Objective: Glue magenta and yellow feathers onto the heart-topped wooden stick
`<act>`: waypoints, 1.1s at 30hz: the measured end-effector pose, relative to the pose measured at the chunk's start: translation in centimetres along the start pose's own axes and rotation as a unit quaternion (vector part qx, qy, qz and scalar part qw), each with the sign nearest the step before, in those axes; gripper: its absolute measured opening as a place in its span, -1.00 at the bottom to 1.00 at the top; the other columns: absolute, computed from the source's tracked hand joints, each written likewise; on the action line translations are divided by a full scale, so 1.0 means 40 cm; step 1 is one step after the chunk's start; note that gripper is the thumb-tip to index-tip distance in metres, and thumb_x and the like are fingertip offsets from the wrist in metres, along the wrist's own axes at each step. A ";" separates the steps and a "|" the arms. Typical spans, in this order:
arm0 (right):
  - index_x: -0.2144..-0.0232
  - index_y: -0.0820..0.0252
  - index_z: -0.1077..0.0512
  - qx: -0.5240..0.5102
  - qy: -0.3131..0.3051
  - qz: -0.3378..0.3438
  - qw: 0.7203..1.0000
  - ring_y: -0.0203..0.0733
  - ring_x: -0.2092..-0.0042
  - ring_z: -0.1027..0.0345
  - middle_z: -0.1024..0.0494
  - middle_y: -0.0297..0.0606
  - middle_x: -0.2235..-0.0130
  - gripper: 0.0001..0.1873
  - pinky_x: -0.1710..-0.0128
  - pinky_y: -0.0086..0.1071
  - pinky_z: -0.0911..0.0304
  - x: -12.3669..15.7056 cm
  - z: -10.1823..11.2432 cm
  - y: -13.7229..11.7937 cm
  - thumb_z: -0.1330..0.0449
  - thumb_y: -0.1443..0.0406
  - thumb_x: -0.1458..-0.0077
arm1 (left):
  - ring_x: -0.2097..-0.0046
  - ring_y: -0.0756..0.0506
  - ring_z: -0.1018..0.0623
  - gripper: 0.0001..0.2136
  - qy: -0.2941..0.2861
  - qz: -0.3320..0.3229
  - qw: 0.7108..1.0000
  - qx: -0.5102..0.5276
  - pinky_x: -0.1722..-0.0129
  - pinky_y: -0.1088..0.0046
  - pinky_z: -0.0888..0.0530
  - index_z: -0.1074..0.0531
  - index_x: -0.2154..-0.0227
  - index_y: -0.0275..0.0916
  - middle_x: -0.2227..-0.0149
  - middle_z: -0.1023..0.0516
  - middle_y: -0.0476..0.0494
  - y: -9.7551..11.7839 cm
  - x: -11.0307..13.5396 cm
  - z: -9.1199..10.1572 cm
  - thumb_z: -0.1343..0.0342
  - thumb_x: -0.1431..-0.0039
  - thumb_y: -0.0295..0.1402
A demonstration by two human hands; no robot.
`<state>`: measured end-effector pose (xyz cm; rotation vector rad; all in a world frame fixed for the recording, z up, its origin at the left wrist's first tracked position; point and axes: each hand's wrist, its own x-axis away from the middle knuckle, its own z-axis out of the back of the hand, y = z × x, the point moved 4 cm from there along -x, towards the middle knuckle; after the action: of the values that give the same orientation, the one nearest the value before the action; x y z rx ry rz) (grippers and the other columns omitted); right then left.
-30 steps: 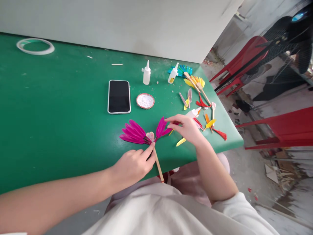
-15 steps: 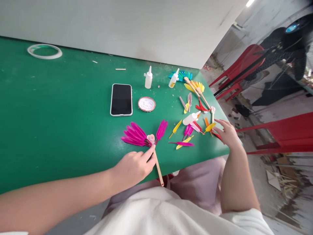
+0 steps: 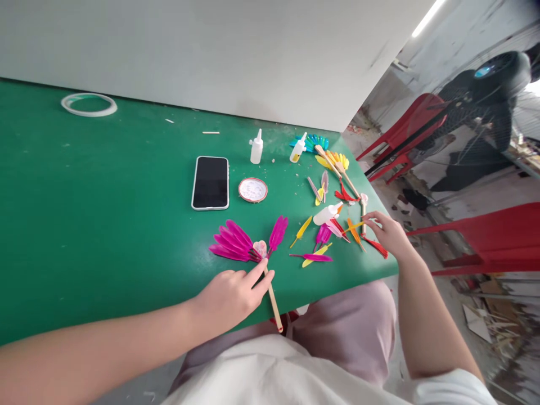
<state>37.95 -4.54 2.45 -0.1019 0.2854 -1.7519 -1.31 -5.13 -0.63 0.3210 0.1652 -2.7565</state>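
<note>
A feather fan with magenta feathers (image 3: 233, 241) on a thin wooden stick lies near the table's front edge. My left hand (image 3: 236, 292) rests over it, its fingers closed about the top of the stick, just below a small patterned round piece. To the right, my right hand (image 3: 388, 233) pinches a yellow feather (image 3: 353, 226) between thumb and fingertips, above the table. Below that feather lies an orange feather (image 3: 356, 235). A wooden stick with a red tassel (image 3: 377, 247) is close to my right fingers. A white glue bottle (image 3: 324, 215) lies among loose feathers.
Two glue bottles (image 3: 256, 149) (image 3: 297, 151) stand at the back. A phone (image 3: 211, 183) and a round white lid (image 3: 253, 190) lie mid-table. Blue and yellow feather fans (image 3: 335, 162) are at the back right. A tape ring (image 3: 89, 105) lies far left. Red chairs (image 3: 485, 239) stand beyond the right edge.
My right hand has closed on the yellow feather and raised it off the orange one. My left hand stays on the fan's stick, fingers slightly shifted. The view has tilted up a little.
</note>
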 end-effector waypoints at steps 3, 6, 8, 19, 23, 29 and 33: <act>0.22 0.12 -0.38 -0.003 -0.046 0.040 0.998 -0.09 0.21 -0.36 -0.50 -0.18 0.22 -0.73 0.20 -0.21 -0.26 -0.014 -0.003 -0.034 0.03 0.19 -0.10 | 0.53 0.06 -0.43 -0.68 0.000 -0.006 1.000 -0.004 0.55 0.47 -0.33 -0.39 0.08 -0.20 -0.03 -0.40 -0.21 0.000 -0.001 -0.003 0.00 -0.08 -0.47; 0.17 0.11 -0.40 0.001 -0.115 0.143 0.983 -0.04 0.07 -0.31 -0.48 -0.16 0.13 -0.71 0.05 -0.13 -0.20 -0.020 -0.031 -0.059 -0.02 0.19 -0.09 | 0.54 0.05 -0.43 -0.68 -0.006 -0.009 1.000 -0.005 0.56 0.46 -0.34 -0.39 0.07 -0.21 -0.03 -0.40 -0.22 0.000 -0.001 -0.003 0.01 -0.08 -0.47; 0.26 0.12 -0.44 0.019 -0.122 0.180 0.976 0.00 0.01 -0.26 -0.48 -0.14 0.13 -0.75 -0.01 -0.08 -0.14 -0.019 -0.047 -0.059 -0.05 0.17 -0.07 | 0.53 0.05 -0.43 -0.69 -0.007 -0.010 1.000 0.000 0.56 0.46 -0.35 -0.39 0.08 -0.22 -0.02 -0.40 -0.21 -0.001 -0.002 -0.002 0.01 -0.09 -0.47; 0.25 0.14 -0.27 0.000 0.019 0.060 0.998 -0.14 0.26 -0.37 -0.50 -0.20 0.32 -0.81 0.28 -0.31 -0.23 -0.123 0.029 -0.110 0.05 0.22 -0.11 | 0.52 0.04 -0.45 -0.72 0.005 -0.007 1.000 0.019 0.55 0.46 -0.36 -0.41 0.13 -0.23 0.01 -0.43 -0.21 -0.006 -0.008 0.000 0.01 -0.08 -0.47; 0.12 0.19 -0.27 0.082 -0.046 0.052 0.994 -0.14 0.36 -0.35 -0.49 -0.20 0.38 -0.65 0.41 -0.36 -0.18 -0.246 -0.041 -0.165 0.14 0.35 -0.04 | 0.50 0.03 -0.47 -0.71 0.002 -0.011 1.000 0.026 0.55 0.47 -0.36 -0.40 0.12 -0.25 0.00 -0.42 -0.24 -0.007 -0.007 0.000 0.02 -0.08 -0.48; 0.07 0.15 -0.30 0.100 -0.134 0.131 0.977 -0.20 0.42 -0.35 -0.51 -0.25 0.40 -0.61 0.42 -0.40 -0.17 -0.325 -0.117 -0.168 0.05 0.33 -0.01 | 0.50 0.03 -0.47 -0.72 0.005 -0.012 0.999 0.051 0.58 0.46 -0.34 -0.38 0.11 -0.28 0.01 -0.42 -0.25 -0.008 -0.007 0.002 0.05 -0.10 -0.47; 0.11 0.16 -0.34 0.124 -0.171 0.166 0.963 -0.19 0.39 -0.36 -0.52 -0.23 0.37 -0.66 0.38 -0.39 -0.17 -0.332 -0.121 -0.160 0.01 0.29 -0.04 | 0.50 0.02 -0.47 -0.73 0.022 -0.005 0.998 0.062 0.59 0.45 -0.34 -0.38 0.12 -0.27 0.03 -0.44 -0.22 -0.012 -0.010 0.002 0.07 -0.12 -0.47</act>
<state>33.44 10.16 0.53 -0.1636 -0.1633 -1.3929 -1.13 -4.54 -0.41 0.4135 0.0073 -2.7776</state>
